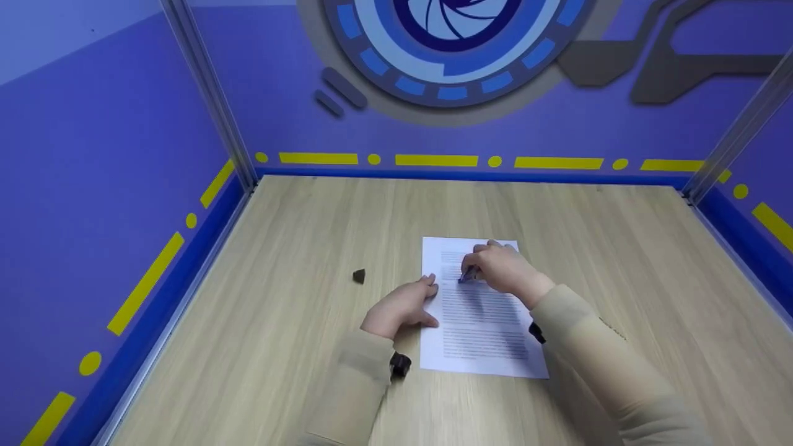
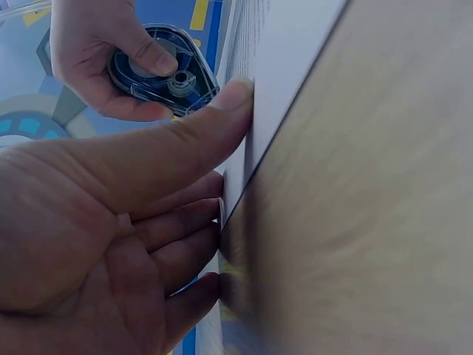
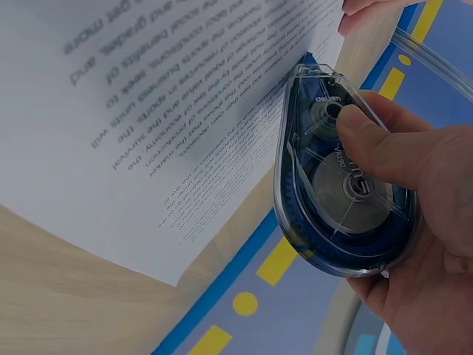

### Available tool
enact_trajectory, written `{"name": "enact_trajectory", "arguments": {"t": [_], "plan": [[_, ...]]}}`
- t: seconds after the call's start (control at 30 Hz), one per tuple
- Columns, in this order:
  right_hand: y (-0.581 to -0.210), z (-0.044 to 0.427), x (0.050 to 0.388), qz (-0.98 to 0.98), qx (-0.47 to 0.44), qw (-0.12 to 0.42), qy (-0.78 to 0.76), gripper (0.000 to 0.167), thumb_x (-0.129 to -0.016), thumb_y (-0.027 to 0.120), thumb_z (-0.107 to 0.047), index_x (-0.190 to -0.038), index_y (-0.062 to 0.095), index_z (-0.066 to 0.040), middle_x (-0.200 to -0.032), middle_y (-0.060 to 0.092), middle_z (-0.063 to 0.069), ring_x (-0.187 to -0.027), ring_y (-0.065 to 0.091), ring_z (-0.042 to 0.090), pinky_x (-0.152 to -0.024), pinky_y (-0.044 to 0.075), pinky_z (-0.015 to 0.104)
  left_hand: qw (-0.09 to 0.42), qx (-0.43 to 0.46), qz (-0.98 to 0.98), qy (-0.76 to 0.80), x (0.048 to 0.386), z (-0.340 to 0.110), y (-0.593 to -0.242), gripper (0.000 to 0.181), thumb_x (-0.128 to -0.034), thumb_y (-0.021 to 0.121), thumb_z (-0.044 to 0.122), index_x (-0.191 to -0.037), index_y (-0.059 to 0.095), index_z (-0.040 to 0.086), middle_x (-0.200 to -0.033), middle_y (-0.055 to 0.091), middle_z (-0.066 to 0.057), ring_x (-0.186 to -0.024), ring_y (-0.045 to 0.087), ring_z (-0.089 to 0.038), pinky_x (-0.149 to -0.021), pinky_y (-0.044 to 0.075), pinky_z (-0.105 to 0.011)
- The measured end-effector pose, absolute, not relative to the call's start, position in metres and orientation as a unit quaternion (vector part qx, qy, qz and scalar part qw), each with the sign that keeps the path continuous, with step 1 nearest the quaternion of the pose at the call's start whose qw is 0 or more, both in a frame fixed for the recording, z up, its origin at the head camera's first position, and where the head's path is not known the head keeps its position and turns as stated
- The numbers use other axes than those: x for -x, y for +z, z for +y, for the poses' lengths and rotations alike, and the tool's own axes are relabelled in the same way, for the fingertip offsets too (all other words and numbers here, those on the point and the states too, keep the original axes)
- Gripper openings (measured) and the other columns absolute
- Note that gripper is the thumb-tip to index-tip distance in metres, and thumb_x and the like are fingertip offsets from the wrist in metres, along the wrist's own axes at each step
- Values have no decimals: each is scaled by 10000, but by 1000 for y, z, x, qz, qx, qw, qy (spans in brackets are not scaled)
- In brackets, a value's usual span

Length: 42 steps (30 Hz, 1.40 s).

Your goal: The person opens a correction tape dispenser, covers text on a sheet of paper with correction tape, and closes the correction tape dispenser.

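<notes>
A printed sheet of paper (image 1: 483, 368) lies on the wooden table, its text lines running across it. My right hand (image 1: 500, 266) grips a correction tape dispenser (image 3: 336, 177), clear with dark blue parts, between thumb and fingers. The dispenser's blue tip meets the paper among the upper lines, left of centre. My left hand (image 1: 404, 305) rests at the sheet's left edge, thumb and fingertips spread and touching the paper and table. In the left wrist view the left thumb (image 2: 235, 95) presses near the paper's edge, with the dispenser beyond it.
A small dark, angular piece (image 1: 359, 276) lies on the table (image 1: 297, 248) left of the paper. Blue-purple panels (image 1: 384, 136) with yellow marks stand at the back and both sides, joined by metal posts (image 1: 214, 93). Dark wrist straps (image 1: 401, 365) show at the sleeves.
</notes>
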State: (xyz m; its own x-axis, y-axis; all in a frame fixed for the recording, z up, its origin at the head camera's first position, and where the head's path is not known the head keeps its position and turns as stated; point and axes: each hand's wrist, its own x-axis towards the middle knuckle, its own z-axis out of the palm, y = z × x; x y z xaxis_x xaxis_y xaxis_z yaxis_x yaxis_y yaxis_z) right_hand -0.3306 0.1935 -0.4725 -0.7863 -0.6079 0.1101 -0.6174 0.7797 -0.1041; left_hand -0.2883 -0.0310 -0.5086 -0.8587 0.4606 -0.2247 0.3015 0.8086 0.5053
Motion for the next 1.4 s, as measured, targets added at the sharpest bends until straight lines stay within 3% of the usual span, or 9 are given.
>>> {"name": "enact_trajectory", "arguments": {"t": [0.37, 1.2, 1.4], "plan": [[-473, 198, 330, -940, -331, 45, 67, 170, -882, 762, -19, -982, 787, -155, -941, 729, 57, -861, 648, 310, -726, 580, 523, 165, -210, 934, 239, 288, -32, -510, 805, -849, 849, 195, -1530, 453, 28, -1689, 306, -102, -1572, 299, -265, -1298, 274, -368], [-474, 206, 332, -941, -326, 25, 86, 187, -905, 724, 6, -1005, 795, -135, -984, 751, 64, -888, 638, 282, -818, 586, 487, 168, -198, 935, 241, 288, -32, -511, 797, -852, 847, 196, -1531, 458, 43, -1692, 309, -83, -1576, 294, -239, -1302, 262, -356], [-472, 208, 331, -940, -332, 38, 72, 198, -873, 753, 14, -984, 791, -145, -951, 739, 68, -856, 640, 301, -769, 577, 516, 169, -199, 935, 238, 289, -31, -510, 803, -851, 848, 195, -1534, 456, 38, -1692, 310, -80, -1578, 292, -235, -1300, 266, -350]]}}
